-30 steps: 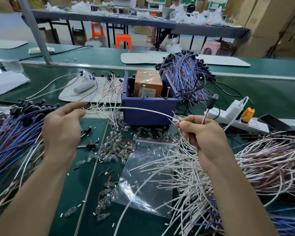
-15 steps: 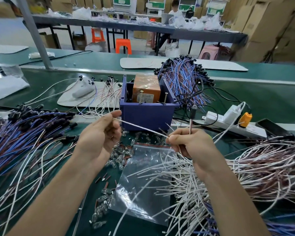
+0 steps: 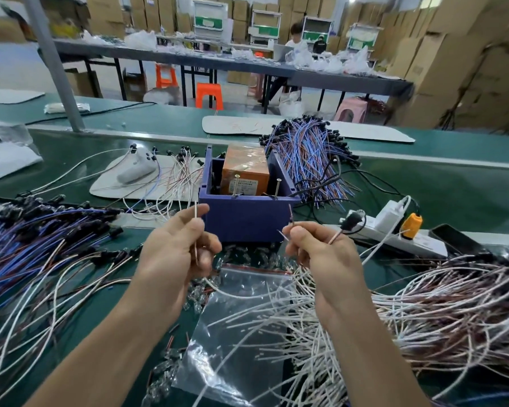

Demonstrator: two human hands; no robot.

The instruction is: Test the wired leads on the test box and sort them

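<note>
1. Green matting covers your bench (image 3: 423, 183), with stacked cartons and another long table behind it (someone sits there, far off).
2. The purple test box (image 3: 247, 221) stands mid-bench, just beyond your hands. It holds an orange block (image 3: 244, 171), and two metal pins (image 3: 277, 186) stand at its near rim.
3. Your left hand (image 3: 177, 251) is curled, with thumb and forefinger pinching a thin pale lead end (image 3: 195, 214). That end points straight up in front of the box's near left corner.
4. Your right hand (image 3: 321, 257) is curled too, nipping wire between thumb and forefinger. A bare tip (image 3: 290, 214) pokes up by the box's near right corner, and a black-capped end (image 3: 350, 223) juts out to the right.
5. Neither upright tip touches the pins (whether your hands share one lead or hold two cannot be made out).
6. Blue leads (image 3: 27, 239) with black caps lie heaped at your left, and a second bundle (image 3: 306, 154) fans out behind the box.
7. White and brown leads (image 3: 438, 304) are piled at your right, spilling over a clear plastic bag (image 3: 241, 292) under your wrists.
8. Small clear bulbs (image 3: 162, 374) are scattered by the bag's left edge.
9. A white power strip (image 3: 394, 233) lies to the right of the box.
</note>
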